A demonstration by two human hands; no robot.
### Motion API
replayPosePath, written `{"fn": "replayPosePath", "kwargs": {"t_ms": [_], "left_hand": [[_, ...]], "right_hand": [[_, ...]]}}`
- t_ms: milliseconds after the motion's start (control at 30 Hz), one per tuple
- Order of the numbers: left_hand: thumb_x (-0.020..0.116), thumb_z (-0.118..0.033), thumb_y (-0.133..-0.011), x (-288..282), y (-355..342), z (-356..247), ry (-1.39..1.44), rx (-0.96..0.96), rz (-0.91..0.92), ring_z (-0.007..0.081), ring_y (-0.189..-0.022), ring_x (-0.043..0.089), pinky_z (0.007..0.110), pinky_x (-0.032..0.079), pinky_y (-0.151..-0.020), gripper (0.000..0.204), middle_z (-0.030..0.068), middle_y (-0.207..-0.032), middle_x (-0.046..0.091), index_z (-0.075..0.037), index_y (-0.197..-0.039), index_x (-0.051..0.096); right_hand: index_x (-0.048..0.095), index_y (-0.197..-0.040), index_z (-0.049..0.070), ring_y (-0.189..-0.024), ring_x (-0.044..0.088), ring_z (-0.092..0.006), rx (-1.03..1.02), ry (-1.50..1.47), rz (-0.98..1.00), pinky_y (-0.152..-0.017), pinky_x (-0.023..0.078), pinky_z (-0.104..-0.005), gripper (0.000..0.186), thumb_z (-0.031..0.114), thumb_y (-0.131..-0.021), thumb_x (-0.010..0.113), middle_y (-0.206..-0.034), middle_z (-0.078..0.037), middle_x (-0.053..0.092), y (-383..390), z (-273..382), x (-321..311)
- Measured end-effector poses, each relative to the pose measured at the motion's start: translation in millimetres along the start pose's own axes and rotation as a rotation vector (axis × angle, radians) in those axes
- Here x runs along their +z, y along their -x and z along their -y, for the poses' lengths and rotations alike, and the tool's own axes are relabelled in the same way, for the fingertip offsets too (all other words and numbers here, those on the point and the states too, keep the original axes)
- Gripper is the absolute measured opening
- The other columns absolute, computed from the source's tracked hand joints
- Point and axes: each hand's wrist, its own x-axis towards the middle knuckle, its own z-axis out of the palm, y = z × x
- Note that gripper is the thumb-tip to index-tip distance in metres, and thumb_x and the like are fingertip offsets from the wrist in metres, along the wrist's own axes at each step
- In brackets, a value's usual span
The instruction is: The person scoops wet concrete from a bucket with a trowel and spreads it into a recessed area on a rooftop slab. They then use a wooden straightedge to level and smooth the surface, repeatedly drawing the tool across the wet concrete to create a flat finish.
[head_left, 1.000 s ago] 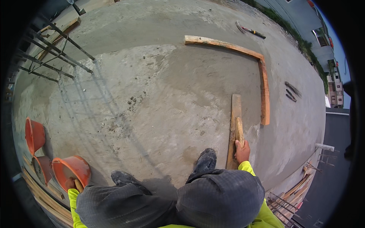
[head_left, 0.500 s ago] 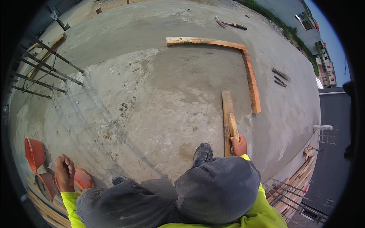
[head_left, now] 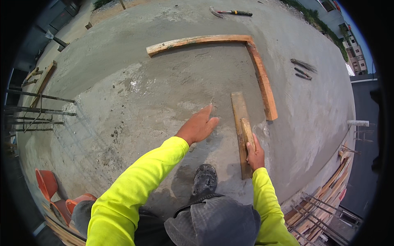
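In my right hand (head_left: 256, 154) is the handle of a wooden float (head_left: 239, 112), a long narrow board lying on the grey concrete. My fingers wrap round the grip near its lower end. My left hand (head_left: 199, 125) reaches forward over the concrete, left of the float, with index finger stretched out and thumb apart. Its fingertips are at or just above the surface; contact is hard to tell. Beyond both hands, two wooden battens form an L: a far batten (head_left: 197, 40) and a right-hand batten (head_left: 262, 82). Smoothed wet concrete (head_left: 184, 74) lies inside that corner.
A hammer (head_left: 232, 13) lies at the far side. Pliers (head_left: 303, 74) and a bundle of tie wire (head_left: 303, 64) rest at right. Steel bars (head_left: 45, 110) jut in from the left. Orange buckets (head_left: 46, 183) stand near left; planks (head_left: 324, 197) are piled near right.
My left hand has swung from beside the orange buckets up and right, over the concrete near the float. The right hand still grips the float. My view has shifted, and I lean further forward.
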Motion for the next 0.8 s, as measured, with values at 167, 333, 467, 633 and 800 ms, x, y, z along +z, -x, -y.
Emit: {"fn": "replayPosePath", "kwargs": {"t_ms": [167, 333, 467, 633, 800], "left_hand": [[0.062, -0.019, -0.097, 8, -3, 69, -0.01, -0.07, -0.48, 0.0424, -0.145, 0.04, 0.046, 0.031, -0.121, 0.061, 0.0295, -0.152, 0.045, 0.005, -0.149, 0.042], [0.063, -0.019, -0.097, -79, 21, 154, -0.375, -0.25, -0.885, 0.0389, -0.15, 0.032, 0.044, 0.027, -0.123, 0.066, 0.0261, -0.157, 0.04, 0.001, -0.154, 0.036], [0.065, -0.028, -0.096, -97, 62, 207, -0.521, -0.542, -0.922, 0.0414, -0.155, 0.017, 0.052, 0.016, -0.125, 0.08, 0.0266, -0.164, 0.023, -0.003, -0.16, 0.024], [0.07, -0.043, -0.09, -86, 91, 215, -0.359, -0.968, -0.776, 0.0447, -0.157, -0.002, 0.064, 0.005, -0.122, 0.102, 0.0269, -0.169, 0.002, -0.006, -0.163, 0.01], [0.07, -0.06, -0.085, -76, 116, 227, -0.235, -1.1, -0.62, 0.0438, -0.155, -0.017, 0.074, -0.001, -0.115, 0.118, 0.0226, -0.17, -0.014, -0.014, -0.165, -0.004]], "right_hand": [[0.049, -0.148, 0.013, -0.119, 0.063, -0.0452, -0.245, 0.134, 0.296, -0.098, 0.053, -0.0451, 0.053, 0.029, -0.1, 0.063, -0.136, -0.024, 0.063, -57, 56, 42], [0.041, -0.153, 0.018, -0.11, 0.067, -0.0431, -0.609, 0.554, 0.568, -0.092, 0.055, -0.049, 0.063, 0.035, -0.098, 0.066, -0.126, -0.023, 0.067, -51, 102, 32], [0.043, -0.152, 0.018, -0.11, 0.067, -0.0437, -0.434, 0.389, 0.394, -0.094, 0.055, -0.05, 0.063, 0.036, -0.097, 0.066, -0.129, -0.022, 0.067, -131, 140, 51], [0.045, -0.15, 0.017, -0.105, 0.068, -0.0438, -0.725, 0.517, 0.803, -0.09, 0.055, -0.0495, 0.06, 0.034, -0.097, 0.066, -0.126, -0.022, 0.068, -123, 161, 70], [0.047, -0.147, 0.016, -0.105, 0.068, -0.0432, -0.72, 0.576, 0.629, -0.086, 0.055, -0.0505, 0.057, 0.035, -0.096, 0.066, -0.119, -0.023, 0.069, -140, 177, 69]]}}
